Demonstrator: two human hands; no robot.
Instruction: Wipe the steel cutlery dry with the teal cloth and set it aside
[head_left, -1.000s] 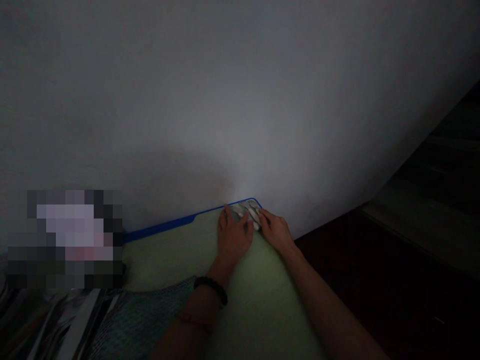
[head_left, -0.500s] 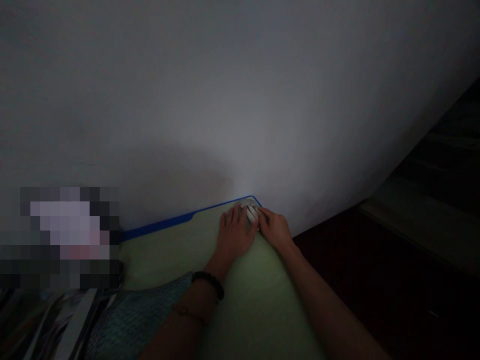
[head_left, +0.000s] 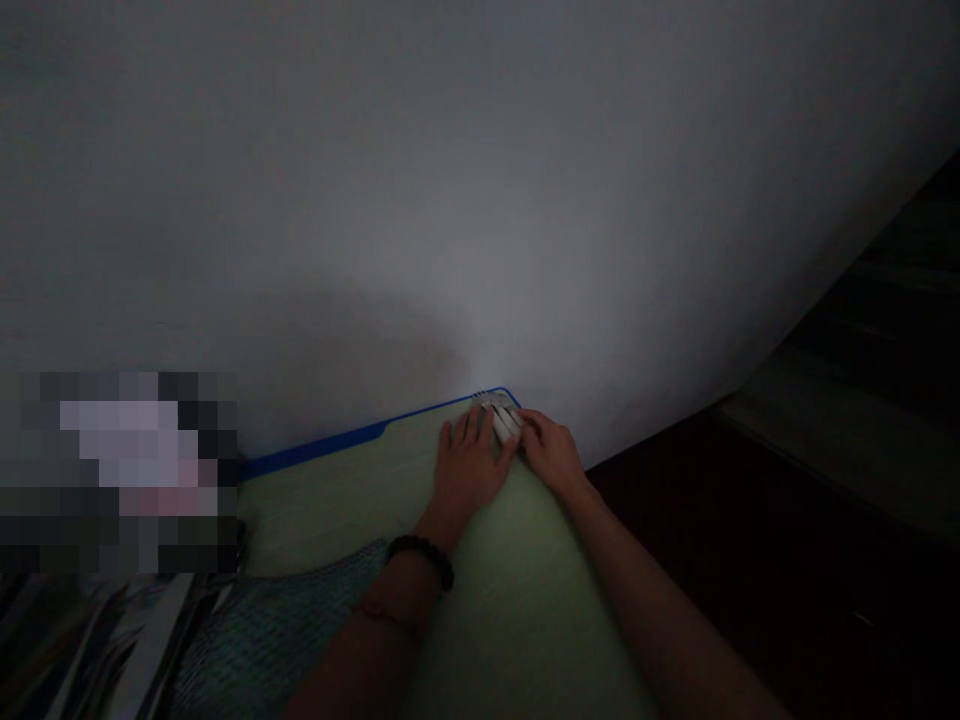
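A small pale, silvery-white bundle with dark lines across it (head_left: 507,424) lies at the far corner of the light green tabletop (head_left: 517,600). Its exact kind is too dim to make out. My left hand (head_left: 472,468) rests flat with fingers spread, the index finger and thumb touching the bundle's left and near sides. A dark beaded bracelet circles that wrist. On the bundle's right side, the curled fingers of my right hand (head_left: 551,448) pinch its edge; the fingertips are partly hidden.
A blue edge strip (head_left: 315,452) runs along the table against the grey-white wall (head_left: 480,200). Teal woven fabric (head_left: 277,630) lies at the near left, beside a cluttered stack of papers (head_left: 150,650). Dark floor (head_left: 750,560) drops away at right.
My right hand has shifted slightly at the bundle's edge, and a little more of the bundle's white strips shows. My left hand stays nearly in place.
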